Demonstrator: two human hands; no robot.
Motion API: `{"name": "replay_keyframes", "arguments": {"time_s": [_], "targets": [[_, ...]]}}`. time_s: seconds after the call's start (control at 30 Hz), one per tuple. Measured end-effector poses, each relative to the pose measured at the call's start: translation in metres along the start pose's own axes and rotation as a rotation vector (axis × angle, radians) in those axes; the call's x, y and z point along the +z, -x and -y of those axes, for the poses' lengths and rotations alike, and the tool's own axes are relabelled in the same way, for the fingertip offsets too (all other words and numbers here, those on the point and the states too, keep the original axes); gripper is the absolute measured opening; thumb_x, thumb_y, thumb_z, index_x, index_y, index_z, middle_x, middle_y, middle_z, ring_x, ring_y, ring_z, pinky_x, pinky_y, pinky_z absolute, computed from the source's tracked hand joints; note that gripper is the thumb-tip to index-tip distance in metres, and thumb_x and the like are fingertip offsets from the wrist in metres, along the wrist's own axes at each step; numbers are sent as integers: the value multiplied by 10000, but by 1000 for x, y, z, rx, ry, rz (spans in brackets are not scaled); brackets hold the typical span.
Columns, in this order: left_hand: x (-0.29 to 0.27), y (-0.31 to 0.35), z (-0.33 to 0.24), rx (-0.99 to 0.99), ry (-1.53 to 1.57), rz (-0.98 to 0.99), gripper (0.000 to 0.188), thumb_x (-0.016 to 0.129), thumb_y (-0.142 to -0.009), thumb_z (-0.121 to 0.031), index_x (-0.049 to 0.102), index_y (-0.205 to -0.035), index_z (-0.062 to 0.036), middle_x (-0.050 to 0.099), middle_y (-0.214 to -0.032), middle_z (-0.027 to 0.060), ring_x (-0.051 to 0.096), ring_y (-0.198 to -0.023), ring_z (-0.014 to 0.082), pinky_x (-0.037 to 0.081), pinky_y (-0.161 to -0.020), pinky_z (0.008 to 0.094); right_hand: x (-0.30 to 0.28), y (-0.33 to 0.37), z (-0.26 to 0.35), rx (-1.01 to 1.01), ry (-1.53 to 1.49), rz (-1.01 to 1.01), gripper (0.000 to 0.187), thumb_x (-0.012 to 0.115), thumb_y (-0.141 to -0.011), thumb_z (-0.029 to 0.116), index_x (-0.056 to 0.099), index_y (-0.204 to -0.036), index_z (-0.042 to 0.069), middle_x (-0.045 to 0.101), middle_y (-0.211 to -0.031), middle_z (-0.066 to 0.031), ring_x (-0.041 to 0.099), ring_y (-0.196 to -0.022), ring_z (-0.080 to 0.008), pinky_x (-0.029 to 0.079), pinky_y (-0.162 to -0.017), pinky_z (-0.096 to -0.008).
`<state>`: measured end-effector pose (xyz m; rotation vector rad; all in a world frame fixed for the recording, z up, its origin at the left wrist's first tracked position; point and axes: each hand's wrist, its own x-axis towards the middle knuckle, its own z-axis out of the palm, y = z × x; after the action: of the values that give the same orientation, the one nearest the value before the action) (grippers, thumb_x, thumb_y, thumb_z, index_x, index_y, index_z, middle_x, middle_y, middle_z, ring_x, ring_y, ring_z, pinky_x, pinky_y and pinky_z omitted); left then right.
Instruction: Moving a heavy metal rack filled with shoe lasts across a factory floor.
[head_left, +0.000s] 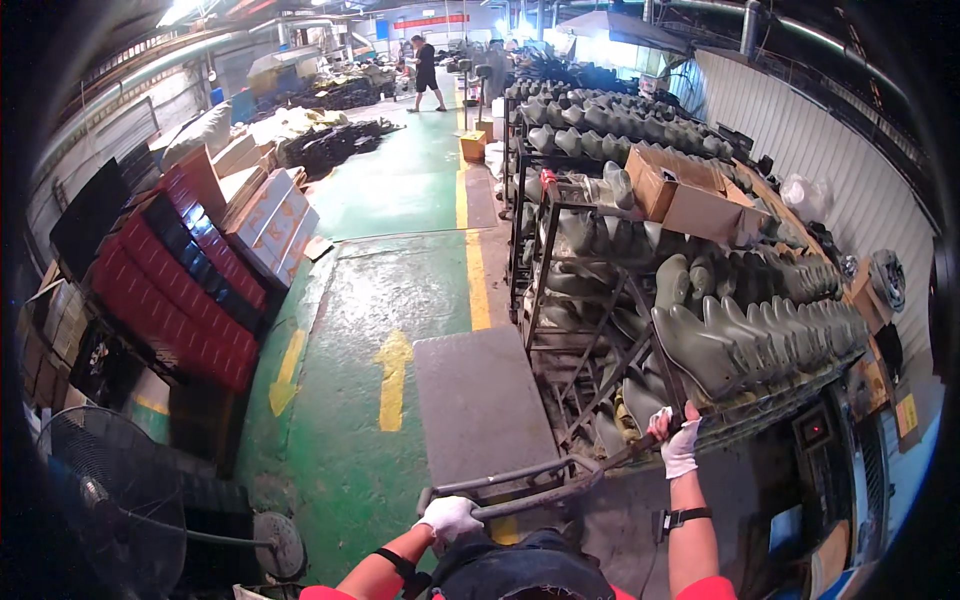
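Observation:
My left hand point(450, 516), in a white glove, is wrapped round the tubular handle point(540, 487) of a flat platform cart point(487, 385) with a grey deck. To the right, my right hand point(680, 443), also gloved in white with some bare fingertips showing, is closed on a dark bar at the near corner of a metal rack point(545, 250). Beside that hand, grey-green boot-shaped forms point(700, 350) stand in rows on the rack's shelves. The exact grip of the right fingers is partly hidden.
An open cardboard box point(690, 195) sits on the rack. Stacked red crates point(170, 290) and boxes line the left side, near a standing fan point(110, 500). A green floor lane point(350, 280) with yellow arrows runs ahead; a person point(425, 75) walks far off.

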<state>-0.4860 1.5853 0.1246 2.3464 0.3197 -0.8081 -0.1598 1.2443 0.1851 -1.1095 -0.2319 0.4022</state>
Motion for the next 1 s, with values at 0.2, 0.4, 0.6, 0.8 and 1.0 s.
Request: {"name": "replay_keyframes", "arguments": {"time_s": [0.2, 0.4, 0.6, 0.8, 1.0], "targets": [[-6, -17, 8, 14, -22, -72, 390, 646, -701, -430, 743, -932, -132, 725, -882, 141, 700, -839, 328, 535, -779, 434, 2, -1, 1, -13, 17, 23, 744, 352, -881, 723, 377, -477, 99, 310, -437, -40, 371, -467, -218, 362, -559, -358], [-14, -23, 6, -10, -21, -91, 390, 666, -691, -435, 745, -932, -139, 727, -878, 130, 699, -847, 317, 535, -777, 427, 9, 1, 7, -38, 49, 71, 747, 340, -891, 710, 353, -463, 98, 304, -441, -41, 350, -451, -212, 341, -539, -351], [-23, -21, 1, -2, -15, -74, 394, 669, -687, -442, 744, -928, -140, 721, -856, 126, 695, -836, 306, 529, -762, 426, 10, -1, 4, -18, 5, 15, 753, 330, -893, 719, 356, -468, 98, 295, -444, -37, 333, -444, -211, 326, -528, -341], [-18, -26, 6, -36, 1, -78, 410, 663, -689, -461, 742, -939, -146, 718, -858, 117, 690, -843, 297, 525, -755, 420, 9, -4, 4, -29, 11, 62, 743, 329, -891, 721, 364, -481, 103, 302, -446, -26, 334, -437, -201, 331, -533, -335], [-13, -20, 3, -29, -68, -143, 448, 656, -716, -451, 738, -1063, -179, 731, -904, 131, 702, -860, 307, 543, -791, 417, 9, -5, 5, -16, 12, 55, 734, 318, -894, 723, 373, -500, 106, 304, -447, -19, 340, -433, -197, 359, -545, -341]]}}
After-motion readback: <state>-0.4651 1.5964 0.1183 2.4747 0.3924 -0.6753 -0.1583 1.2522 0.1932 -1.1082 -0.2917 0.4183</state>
